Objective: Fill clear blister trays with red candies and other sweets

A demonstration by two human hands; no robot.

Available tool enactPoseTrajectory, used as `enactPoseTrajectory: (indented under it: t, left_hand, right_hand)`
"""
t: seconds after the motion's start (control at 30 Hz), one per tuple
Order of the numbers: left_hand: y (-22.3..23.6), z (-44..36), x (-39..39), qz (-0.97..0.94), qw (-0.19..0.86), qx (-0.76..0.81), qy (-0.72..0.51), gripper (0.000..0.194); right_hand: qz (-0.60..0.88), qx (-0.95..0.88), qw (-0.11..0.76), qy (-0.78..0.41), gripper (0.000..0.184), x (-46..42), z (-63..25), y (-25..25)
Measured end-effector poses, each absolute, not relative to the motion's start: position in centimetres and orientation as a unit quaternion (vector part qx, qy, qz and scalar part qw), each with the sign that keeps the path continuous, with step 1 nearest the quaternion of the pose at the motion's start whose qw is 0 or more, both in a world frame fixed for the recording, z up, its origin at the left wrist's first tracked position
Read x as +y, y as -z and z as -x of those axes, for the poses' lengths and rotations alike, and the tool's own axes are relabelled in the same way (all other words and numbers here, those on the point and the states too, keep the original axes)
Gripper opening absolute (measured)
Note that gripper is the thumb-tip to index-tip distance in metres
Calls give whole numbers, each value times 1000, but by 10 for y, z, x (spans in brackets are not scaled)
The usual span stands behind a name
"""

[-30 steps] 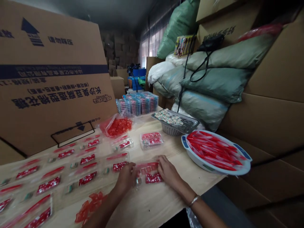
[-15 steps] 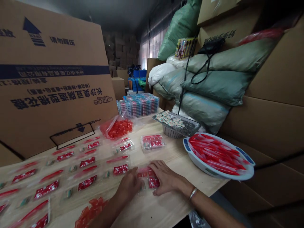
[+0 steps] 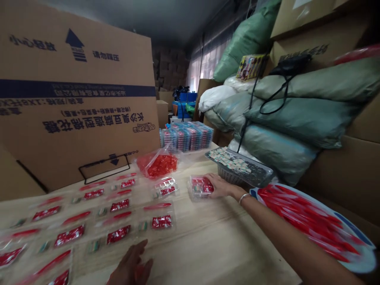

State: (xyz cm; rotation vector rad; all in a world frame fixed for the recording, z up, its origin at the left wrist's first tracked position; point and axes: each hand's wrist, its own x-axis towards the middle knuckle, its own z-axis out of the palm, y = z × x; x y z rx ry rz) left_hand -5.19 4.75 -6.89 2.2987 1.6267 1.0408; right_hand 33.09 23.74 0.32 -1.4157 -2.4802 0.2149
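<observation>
My right hand (image 3: pixel 218 186) reaches forward across the wooden table (image 3: pixel 208 241) and rests on a small stack of clear packs with red contents (image 3: pixel 199 186), fingers curled over its right side. My left hand (image 3: pixel 130 267) lies low at the near edge, fingers spread and flat on the table, holding nothing. Just beyond it lie rows of clear packs with red items (image 3: pixel 118 221) spread over the left half of the table.
A large printed cardboard box (image 3: pixel 74 103) stands at the back left. A bag of red pieces (image 3: pixel 158 164) and stacked clear boxes (image 3: pixel 187 136) sit behind. A grey basket of small tiles (image 3: pixel 237 168) and a white-blue tray of red pens (image 3: pixel 311 221) are at right, sacks beyond.
Both hands were on a pack near the table's front edge; my right hand has carried it forward onto the stack by the basket, and my left hand has drawn back toward me.
</observation>
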Motion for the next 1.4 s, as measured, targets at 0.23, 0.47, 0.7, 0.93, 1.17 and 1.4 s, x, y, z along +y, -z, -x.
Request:
enactPoseTrajectory:
  t: [0.23, 0.47, 0.7, 0.93, 1.17, 1.4]
  left_hand:
    - [25, 14, 66, -807, 66, 583, -63, 57]
    - [27, -30, 14, -826, 166, 539, -32, 68]
    - [34, 44, -23, -751, 2, 576, -323, 19]
    - [42, 62, -50, -789, 8, 537, -298, 21]
    - [64, 42, -44, -791, 14, 546, -275, 22]
    - [79, 29, -40, -765, -16, 586, -268, 17]
  right_hand:
    - [463, -869, 165, -61, 61, 233, -338, -5]
    - [399, -895, 185, -73, 55, 147, -262, 15]
    - [328, -922, 156, -134, 45, 61, -221, 51]
    - [303, -901, 263, -165, 18, 17, -164, 42]
    - [315, -912, 259, -46, 14, 6, -129, 67]
    - [270, -884, 383, 10, 30, 7, -153, 72]
